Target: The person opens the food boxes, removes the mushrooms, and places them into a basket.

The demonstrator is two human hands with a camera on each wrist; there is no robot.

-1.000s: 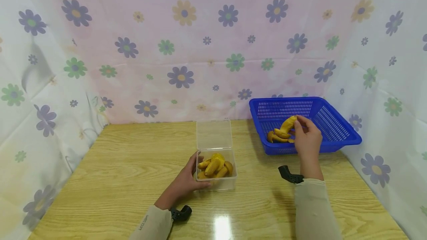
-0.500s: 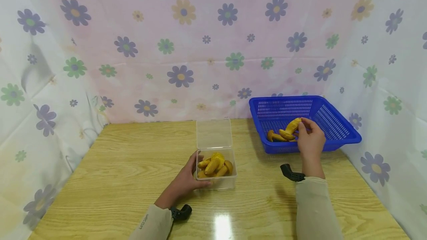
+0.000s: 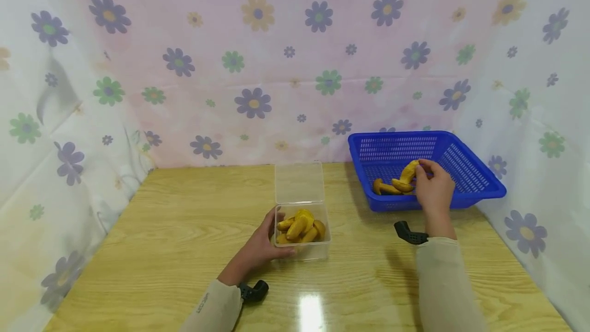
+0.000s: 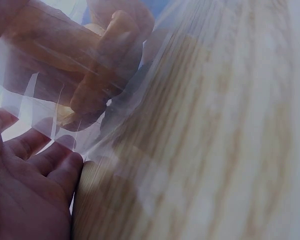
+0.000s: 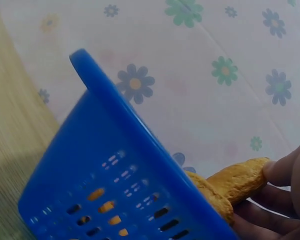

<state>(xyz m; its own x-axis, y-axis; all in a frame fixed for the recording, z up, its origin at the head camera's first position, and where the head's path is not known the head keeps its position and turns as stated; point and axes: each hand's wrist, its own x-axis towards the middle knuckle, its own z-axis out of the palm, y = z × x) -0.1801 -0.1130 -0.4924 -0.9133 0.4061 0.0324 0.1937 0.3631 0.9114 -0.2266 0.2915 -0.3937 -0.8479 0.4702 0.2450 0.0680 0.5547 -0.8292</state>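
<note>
At the middle of the table my left hand point(image 3: 260, 245) grips a clear plastic box point(image 3: 311, 252) by its left side, thumb along the front. In the left wrist view the fingers point(image 4: 65, 162) press against the see-through wall. Several yellow-brown mushrooms point(image 3: 297, 227) lie heaped in the box, whose hinged lid point(image 3: 299, 183) stands open at the back. Over the blue basket point(image 3: 477, 199), my right hand point(image 3: 435, 188) pinches a mushroom point(image 3: 408, 173) by its stem end, cap downward. Another mushroom point(image 3: 382, 187) lies below on the basket floor; others are partly hidden by the hand.
The basket's slotted walls rise at the table's back right, near the flowered cloth point(image 3: 295, 65) that hangs around three sides. Wood-grain tabletop point(image 3: 184, 219) spans the space left of the box. Each wrist bears a black device point(image 3: 410, 233).
My right hand has shifted slightly right with the pinched mushroom, staying over the basket. The left hand keeps its grip on the box. The head view has shifted a little.
</note>
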